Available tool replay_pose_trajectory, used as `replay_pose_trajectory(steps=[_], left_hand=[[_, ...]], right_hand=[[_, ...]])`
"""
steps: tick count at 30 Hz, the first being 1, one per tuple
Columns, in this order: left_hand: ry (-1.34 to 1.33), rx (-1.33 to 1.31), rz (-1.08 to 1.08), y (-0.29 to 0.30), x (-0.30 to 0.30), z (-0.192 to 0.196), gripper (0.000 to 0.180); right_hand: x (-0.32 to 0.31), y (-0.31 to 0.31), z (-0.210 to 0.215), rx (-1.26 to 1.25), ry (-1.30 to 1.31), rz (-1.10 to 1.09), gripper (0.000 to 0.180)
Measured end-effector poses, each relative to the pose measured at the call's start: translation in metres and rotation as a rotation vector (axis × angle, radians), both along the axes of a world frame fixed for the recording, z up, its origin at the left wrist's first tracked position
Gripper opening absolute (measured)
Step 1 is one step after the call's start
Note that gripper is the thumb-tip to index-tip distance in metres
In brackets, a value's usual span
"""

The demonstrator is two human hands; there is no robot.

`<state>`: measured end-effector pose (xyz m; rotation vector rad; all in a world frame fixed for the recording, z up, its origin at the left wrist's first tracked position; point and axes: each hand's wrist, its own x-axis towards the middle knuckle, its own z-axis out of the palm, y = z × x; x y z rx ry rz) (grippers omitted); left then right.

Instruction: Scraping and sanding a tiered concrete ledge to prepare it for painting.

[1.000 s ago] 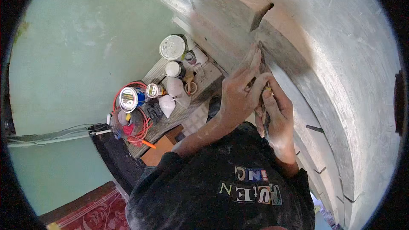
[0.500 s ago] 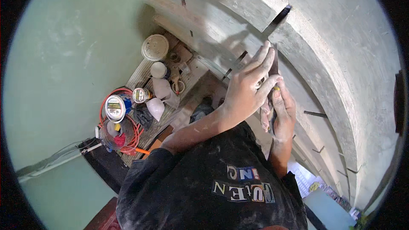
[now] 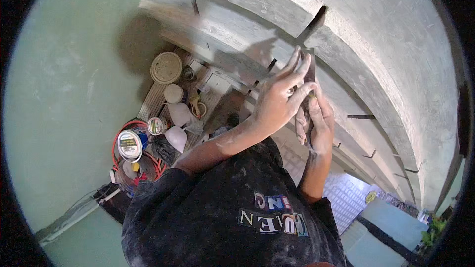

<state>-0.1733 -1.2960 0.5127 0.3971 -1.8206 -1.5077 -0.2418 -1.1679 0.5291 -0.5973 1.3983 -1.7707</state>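
A flat, dark, blade-like tool stands between my two hands, beside the underside of a curved grey plaster step. My right hand is closed around its lower part, thumb laid along it by a small yellow patch. My left hand is raised beside the blade, its fingers stretched out and slightly apart. The left index fingertip and thumb appear to touch the tool near the right hand's grip. Pale dust coats both hands. My fingers hide much of the tool's lower end, so its exact kind cannot be made out.
Stepped, curved plaster with dark slots arches close over the right side. At lower left, ribbed boards hold a lidded bucket, a white-lidded tub, several bags and a red hose. A green wall rises on the left.
The view has shifted, so hands and containers sit further left and more tiled floor shows at lower right. My left fingers have spread slightly; the right hand keeps its grip on the tool.
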Motion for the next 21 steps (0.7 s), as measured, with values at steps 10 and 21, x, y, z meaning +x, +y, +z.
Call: replay_pose_trajectory(steps=[10, 21], left_hand=[[0.058, 0.209, 0.008, 0.001, 0.003, -0.01, 0.059], [0.112, 0.663, -0.115, -0.022, 0.007, -0.003, 0.035]], right_hand=[[-0.004, -0.018, 0.009, 0.032, 0.022, 0.037, 0.051], [0.019, -0.017, -0.007, 0.21, 0.147, -0.005, 0.031]])
